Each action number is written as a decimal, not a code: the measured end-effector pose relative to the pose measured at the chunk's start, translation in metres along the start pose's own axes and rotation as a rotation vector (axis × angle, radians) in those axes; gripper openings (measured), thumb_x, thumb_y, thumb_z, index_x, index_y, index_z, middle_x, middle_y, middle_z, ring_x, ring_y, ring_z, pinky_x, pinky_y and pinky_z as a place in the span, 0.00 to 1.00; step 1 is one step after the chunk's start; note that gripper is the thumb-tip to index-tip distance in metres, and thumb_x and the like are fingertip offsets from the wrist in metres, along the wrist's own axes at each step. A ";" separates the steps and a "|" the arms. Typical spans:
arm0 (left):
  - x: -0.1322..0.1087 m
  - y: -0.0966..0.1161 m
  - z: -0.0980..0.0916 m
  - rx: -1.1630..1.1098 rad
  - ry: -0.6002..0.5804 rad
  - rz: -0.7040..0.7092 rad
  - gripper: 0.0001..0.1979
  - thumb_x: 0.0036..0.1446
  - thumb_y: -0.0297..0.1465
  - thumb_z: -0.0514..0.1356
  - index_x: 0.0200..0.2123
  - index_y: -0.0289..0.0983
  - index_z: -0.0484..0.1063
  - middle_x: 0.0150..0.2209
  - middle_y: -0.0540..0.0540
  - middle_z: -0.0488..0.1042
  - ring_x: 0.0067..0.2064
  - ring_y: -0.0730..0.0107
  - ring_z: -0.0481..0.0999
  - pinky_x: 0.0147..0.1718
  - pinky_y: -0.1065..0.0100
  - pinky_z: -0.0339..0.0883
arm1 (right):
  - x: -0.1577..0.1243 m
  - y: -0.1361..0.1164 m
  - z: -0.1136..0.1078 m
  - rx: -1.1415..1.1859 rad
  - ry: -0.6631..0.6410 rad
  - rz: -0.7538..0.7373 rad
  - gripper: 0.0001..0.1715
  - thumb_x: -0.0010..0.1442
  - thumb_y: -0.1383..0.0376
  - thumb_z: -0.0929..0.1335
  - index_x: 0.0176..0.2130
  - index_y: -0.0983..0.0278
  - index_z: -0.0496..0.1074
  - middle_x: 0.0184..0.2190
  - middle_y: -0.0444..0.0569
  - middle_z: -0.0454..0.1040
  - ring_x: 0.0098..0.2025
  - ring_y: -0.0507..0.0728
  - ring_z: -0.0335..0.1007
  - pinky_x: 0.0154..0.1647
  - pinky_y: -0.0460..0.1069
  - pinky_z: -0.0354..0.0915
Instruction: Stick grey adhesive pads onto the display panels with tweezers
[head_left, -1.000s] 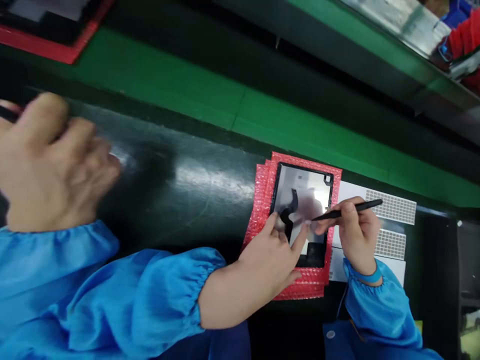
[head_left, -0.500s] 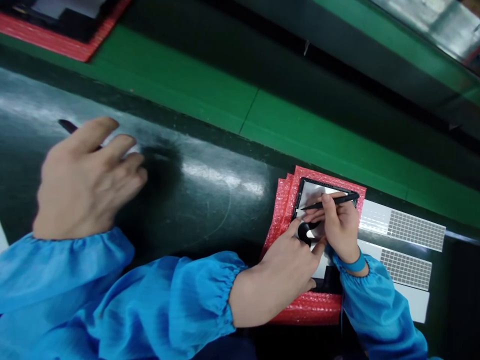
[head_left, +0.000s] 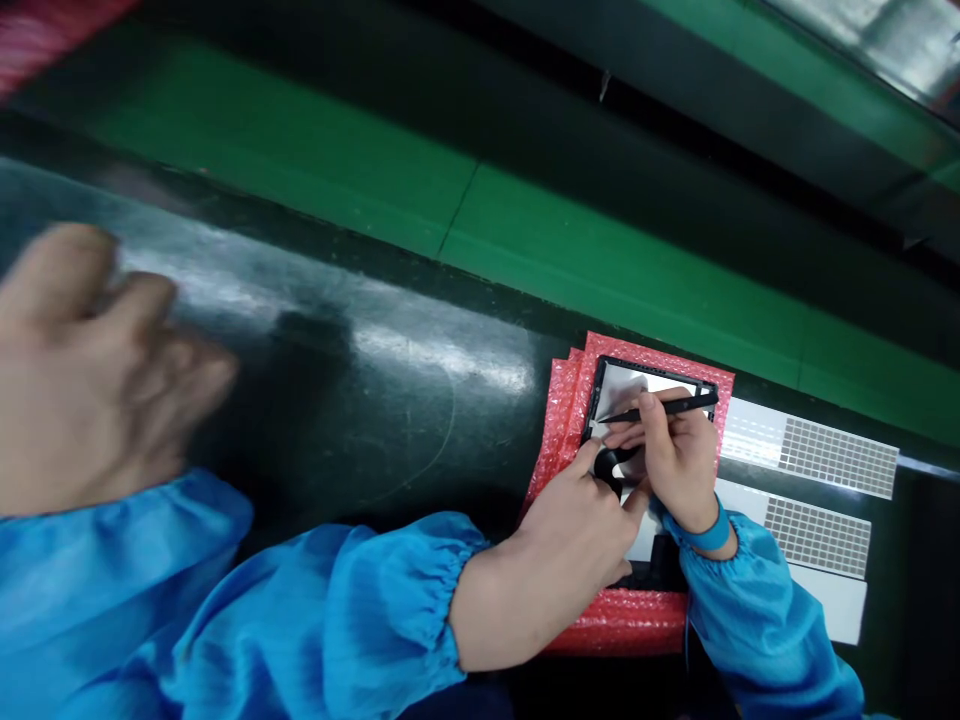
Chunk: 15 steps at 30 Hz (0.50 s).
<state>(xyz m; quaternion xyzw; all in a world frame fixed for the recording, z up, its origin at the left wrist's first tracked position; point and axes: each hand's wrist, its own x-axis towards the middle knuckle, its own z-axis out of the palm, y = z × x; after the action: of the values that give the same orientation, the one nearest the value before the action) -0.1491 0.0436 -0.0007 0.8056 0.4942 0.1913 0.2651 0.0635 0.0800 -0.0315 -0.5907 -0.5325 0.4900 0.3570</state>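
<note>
My right hand (head_left: 681,460), with a blue band at the wrist, is closed around black tweezers (head_left: 686,405). Their thin tip points left, close to the left edge of a black-framed panel (head_left: 615,378) with a whitish, shiny face. My left hand (head_left: 551,560) lies across the panel's lower left part, fingers apart, the index finger stretched towards the tweezers' tip. A black rounded piece (head_left: 606,468) shows between my hands; what it is I cannot tell. Under the panel lie red bubble-wrap sheets (head_left: 561,420). Part of the panel is hidden by both hands.
At the far left, a co-worker's hand (head_left: 97,370) in a blue sleeve is blurred. White sheets with grids of small grey squares (head_left: 836,455) lie right of the panel. A green strip (head_left: 525,250) runs behind the dark work surface (head_left: 405,430). Red wrap (head_left: 52,40) shows top left.
The co-worker's hand has moved left, and its dark tool no longer shows. The view has shifted, leaving less of the top-left red wrap visible. My hands and the tweezers hold almost the same place.
</note>
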 end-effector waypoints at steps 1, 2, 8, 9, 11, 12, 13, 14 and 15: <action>0.007 0.020 0.019 0.018 -0.039 0.038 0.25 0.63 0.55 0.55 0.40 0.42 0.80 0.33 0.45 0.83 0.50 0.56 0.84 0.53 0.48 0.69 | 0.000 0.000 0.000 0.003 0.000 0.002 0.19 0.72 0.49 0.69 0.43 0.63 0.75 0.27 0.47 0.84 0.24 0.56 0.83 0.25 0.47 0.79; 0.012 0.035 0.035 0.049 -0.072 0.071 0.24 0.59 0.54 0.62 0.42 0.40 0.81 0.32 0.44 0.84 0.44 0.56 0.85 0.56 0.47 0.69 | 0.000 0.000 0.000 0.005 -0.001 0.004 0.19 0.72 0.49 0.69 0.43 0.62 0.75 0.26 0.46 0.84 0.24 0.56 0.83 0.25 0.47 0.79; 0.022 0.044 0.052 0.308 -0.399 0.207 0.40 0.48 0.55 0.73 0.57 0.35 0.77 0.30 0.42 0.84 0.29 0.54 0.83 0.67 0.40 0.58 | 0.001 0.001 0.000 0.014 -0.006 0.002 0.17 0.72 0.50 0.70 0.42 0.61 0.74 0.25 0.44 0.82 0.24 0.56 0.83 0.26 0.48 0.79; 0.023 0.042 0.050 0.308 -0.426 0.202 0.40 0.49 0.56 0.72 0.58 0.36 0.77 0.31 0.42 0.85 0.30 0.53 0.83 0.68 0.40 0.57 | 0.001 0.002 0.000 0.019 -0.006 0.001 0.16 0.71 0.51 0.70 0.42 0.61 0.74 0.25 0.44 0.82 0.24 0.56 0.83 0.26 0.47 0.79; 0.026 0.040 0.046 0.299 -0.466 0.200 0.40 0.50 0.57 0.70 0.58 0.36 0.76 0.32 0.41 0.85 0.30 0.52 0.84 0.68 0.40 0.57 | 0.002 0.003 0.001 0.038 -0.005 0.002 0.16 0.71 0.51 0.70 0.42 0.60 0.73 0.25 0.44 0.82 0.24 0.56 0.83 0.25 0.47 0.79; 0.027 0.039 0.045 0.295 -0.481 0.203 0.41 0.51 0.58 0.70 0.59 0.35 0.76 0.32 0.40 0.85 0.31 0.51 0.84 0.68 0.40 0.57 | 0.002 0.004 0.002 0.054 -0.002 0.005 0.16 0.71 0.51 0.71 0.42 0.60 0.72 0.25 0.44 0.82 0.24 0.56 0.83 0.25 0.47 0.79; 0.028 0.040 0.044 0.292 -0.492 0.207 0.42 0.51 0.58 0.69 0.60 0.35 0.75 0.33 0.39 0.85 0.33 0.49 0.85 0.67 0.39 0.57 | 0.003 0.004 0.003 0.075 0.003 0.010 0.16 0.71 0.50 0.71 0.41 0.60 0.72 0.25 0.43 0.82 0.24 0.56 0.83 0.24 0.48 0.79; 0.030 0.040 0.043 0.289 -0.497 0.212 0.43 0.51 0.59 0.69 0.61 0.35 0.74 0.33 0.38 0.85 0.36 0.47 0.86 0.67 0.38 0.57 | 0.004 0.004 0.004 0.101 0.012 0.015 0.17 0.70 0.50 0.71 0.41 0.59 0.71 0.25 0.43 0.82 0.23 0.56 0.82 0.23 0.48 0.79; 0.031 0.041 0.040 0.285 -0.498 0.219 0.45 0.51 0.59 0.69 0.63 0.34 0.73 0.34 0.37 0.85 0.39 0.45 0.86 0.67 0.38 0.57 | 0.005 0.004 0.004 0.132 0.023 0.021 0.17 0.70 0.49 0.71 0.40 0.59 0.70 0.24 0.43 0.81 0.22 0.56 0.82 0.22 0.48 0.79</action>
<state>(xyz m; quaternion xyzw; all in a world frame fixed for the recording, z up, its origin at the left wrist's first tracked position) -0.0842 0.0466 -0.0050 0.9053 0.3460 -0.0558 0.2399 0.0600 0.0839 -0.0371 -0.5770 -0.4887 0.5210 0.3960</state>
